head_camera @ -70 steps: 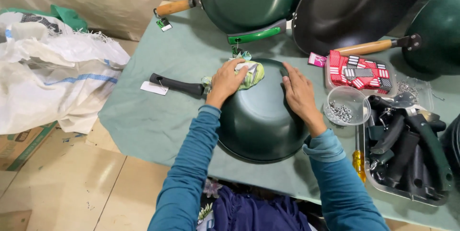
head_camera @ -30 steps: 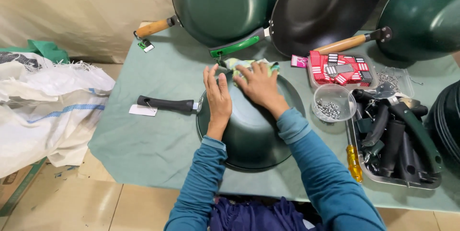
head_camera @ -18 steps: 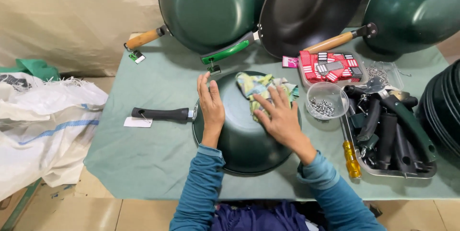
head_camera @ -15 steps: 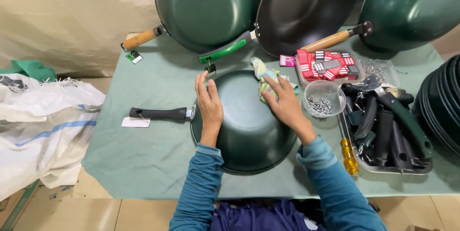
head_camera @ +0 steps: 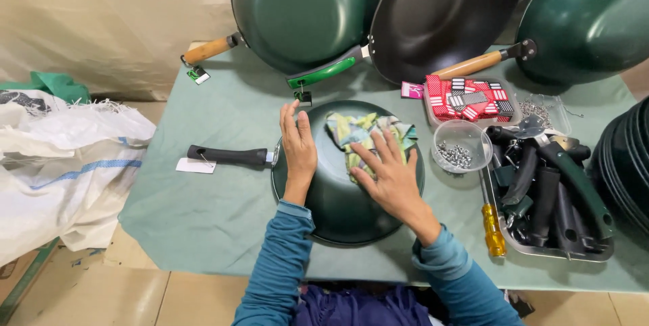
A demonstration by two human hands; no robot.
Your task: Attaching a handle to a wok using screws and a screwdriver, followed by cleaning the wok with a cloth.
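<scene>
A dark green pan point(head_camera: 338, 208) lies upside down on the green-covered table point(head_camera: 203, 211), its black handle point(head_camera: 226, 156) pointing left with a white tag. My left hand point(head_camera: 298, 151) rests flat on the pan's left rim, fingers together. My right hand point(head_camera: 387, 172) presses a yellow-green patterned cloth point(head_camera: 358, 135) against the pan's upturned bottom, fingers spread over it.
Three more pans point(head_camera: 304, 12) lean at the back. A red-and-white box of small parts point(head_camera: 466, 96), a clear cup of screws point(head_camera: 458, 147), a metal tray of black handles point(head_camera: 551, 197) and a yellow screwdriver point(head_camera: 492, 230) sit right. White sacks point(head_camera: 61, 164) lie left.
My right hand has carried the cloth from the pan's far edge down across its bottom toward the middle. My left hand stayed on the left rim. The view shifted slightly.
</scene>
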